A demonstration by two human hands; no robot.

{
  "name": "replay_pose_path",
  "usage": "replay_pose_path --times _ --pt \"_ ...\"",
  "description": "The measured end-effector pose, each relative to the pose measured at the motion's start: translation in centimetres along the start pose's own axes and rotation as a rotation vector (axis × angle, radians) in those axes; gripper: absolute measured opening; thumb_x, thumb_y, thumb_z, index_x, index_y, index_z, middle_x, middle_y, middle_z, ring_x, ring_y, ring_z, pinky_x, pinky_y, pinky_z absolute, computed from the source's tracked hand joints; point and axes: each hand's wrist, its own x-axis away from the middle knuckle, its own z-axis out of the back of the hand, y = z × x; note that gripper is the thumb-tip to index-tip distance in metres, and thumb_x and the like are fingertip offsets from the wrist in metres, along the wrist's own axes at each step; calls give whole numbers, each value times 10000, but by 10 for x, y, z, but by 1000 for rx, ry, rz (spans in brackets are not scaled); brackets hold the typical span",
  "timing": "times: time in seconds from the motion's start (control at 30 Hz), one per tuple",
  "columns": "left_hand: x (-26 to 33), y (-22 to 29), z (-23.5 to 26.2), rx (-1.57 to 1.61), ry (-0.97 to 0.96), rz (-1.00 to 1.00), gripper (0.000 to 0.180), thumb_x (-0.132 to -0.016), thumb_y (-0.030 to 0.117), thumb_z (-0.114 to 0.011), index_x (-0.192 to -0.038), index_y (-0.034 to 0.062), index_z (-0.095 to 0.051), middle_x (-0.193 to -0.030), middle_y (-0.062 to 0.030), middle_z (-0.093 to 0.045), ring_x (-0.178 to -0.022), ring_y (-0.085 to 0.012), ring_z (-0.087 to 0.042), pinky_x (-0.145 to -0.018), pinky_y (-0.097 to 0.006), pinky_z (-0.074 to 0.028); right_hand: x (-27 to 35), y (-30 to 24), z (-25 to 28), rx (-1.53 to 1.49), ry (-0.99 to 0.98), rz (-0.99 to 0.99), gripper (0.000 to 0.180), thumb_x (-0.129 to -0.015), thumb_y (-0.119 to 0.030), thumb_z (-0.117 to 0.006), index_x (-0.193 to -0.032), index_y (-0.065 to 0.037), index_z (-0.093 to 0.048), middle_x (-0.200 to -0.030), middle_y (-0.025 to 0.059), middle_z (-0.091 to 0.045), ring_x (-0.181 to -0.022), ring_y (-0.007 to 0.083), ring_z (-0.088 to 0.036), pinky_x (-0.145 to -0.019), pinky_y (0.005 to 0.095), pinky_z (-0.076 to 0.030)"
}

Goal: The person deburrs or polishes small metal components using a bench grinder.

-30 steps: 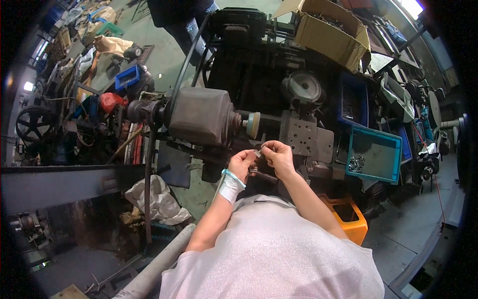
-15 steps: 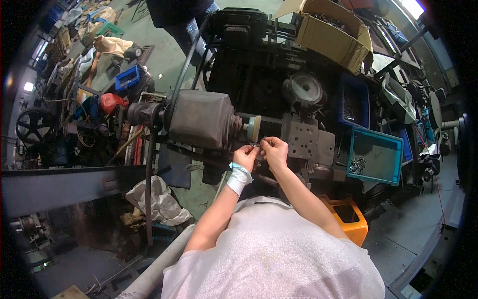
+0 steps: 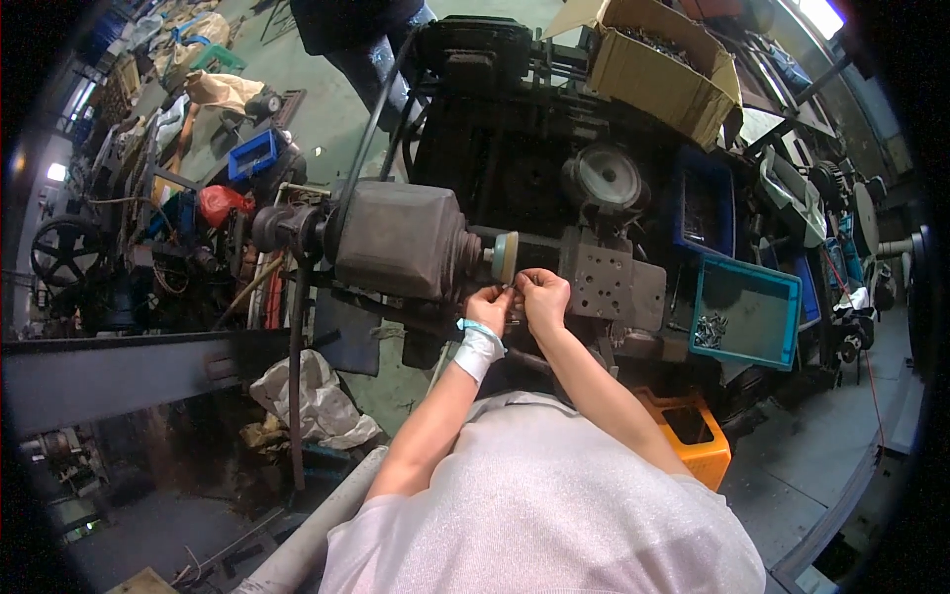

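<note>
My left hand (image 3: 488, 308), with a white wrap round its wrist, and my right hand (image 3: 543, 299) meet just below a grinding wheel (image 3: 506, 257) on the machine. The fingers of both hands are pinched together. Whatever lies between the fingertips is too small and covered to name. The wheel, pale with a teal face, sits on the shaft of a dark motor housing (image 3: 398, 240). Beside my right hand stands a metal plate with holes (image 3: 603, 280). Farther right, a teal bin (image 3: 749, 358) holds several small metal pieces (image 3: 710, 331) in its near left corner.
An orange plastic stool or crate (image 3: 710, 458) stands by my right side. A blue crate (image 3: 729, 198) lies behind the teal bin. At the back, a cardboard box (image 3: 661, 83) contains many small metal parts. A drive belt (image 3: 364, 148) runs up left of the housing, near another person's legs (image 3: 388, 74).
Both hands have shifted very slightly, the right a little up and left toward the wheel. Their fingertips stay together, and the surroundings look the same.
</note>
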Motion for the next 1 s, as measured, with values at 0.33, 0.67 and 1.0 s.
replay_pose_path --times 0.33,0.67,1.0 --pt "23 15 11 -3 -69 16 198 -793 212 -575 -790 15 -592 -695 -28 -578 -548 -82 -503 -469 -216 -399 22 -25 15 -170 -131 12 82 -740 -29 -579 -802 20 -600 -610 38 -563 -471 74 -491 -412 177 -376" --pt "24 8 21 362 -279 362 170 -793 245 -574 -808 77 -560 -662 14 -536 -446 -80 -452 -364 -203 -347 31 -21 26 -233 -250 -51 133 -749 -60 -592 -854 22 -597 -642 22 -559 -506 64 -482 -427 190 -389" --pt "11 6 11 28 -109 146 144 -782 173 -587 -785 29 -598 -652 18 -552 -555 -54 -464 -491 -201 -377 13 -12 12 -76 -134 -46 123 -741 -57 -589 -817 39 -587 -650 38 -567 -497 84 -504 -414 199 -408"
